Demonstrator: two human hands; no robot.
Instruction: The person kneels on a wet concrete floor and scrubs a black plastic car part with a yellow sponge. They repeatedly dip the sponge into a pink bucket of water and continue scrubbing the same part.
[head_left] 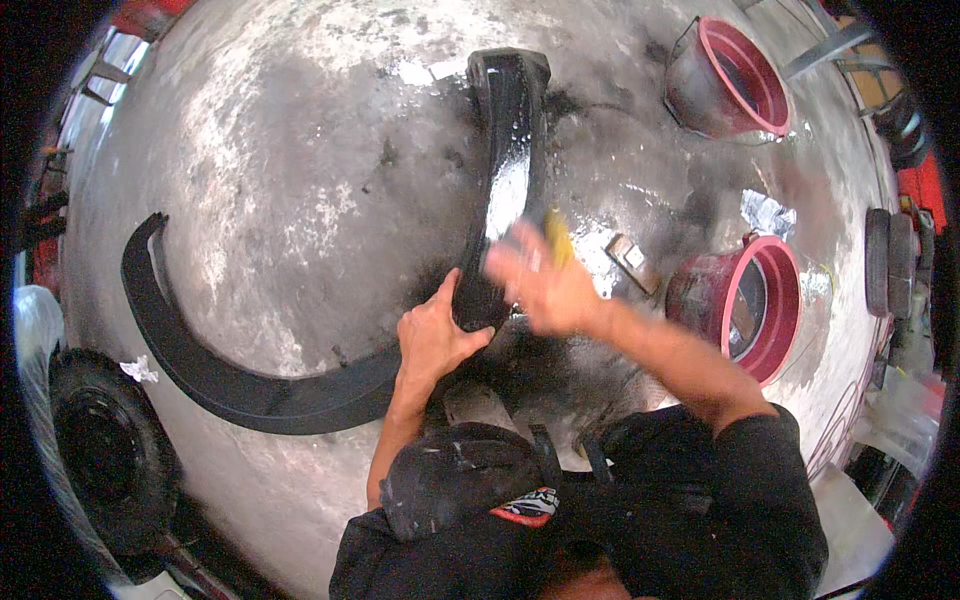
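Observation:
On the floor lies a black, curved plastic-looking strip (270, 400) that sweeps round at the left and runs toward my hands. A wet, shiny black length (507, 150) stretches away from me to a squared far end; my left hand hides where the two meet, so I cannot tell if they are one piece. My left hand (430, 335) rests against the black piece, thumb and forefinger spread wide. Smeared by motion, my right hand (545, 290) is over the wet length. It appears to grip a small yellow thing (557, 237), whose kind is too blurred to make out.
Two reddish buckets stand at the right, one far (745, 75) and one near (735, 305). Between them lies crumpled paper (768, 213); a small flat block (632, 263) sits near my right forearm. A tyre (105, 450) is at the lower left.

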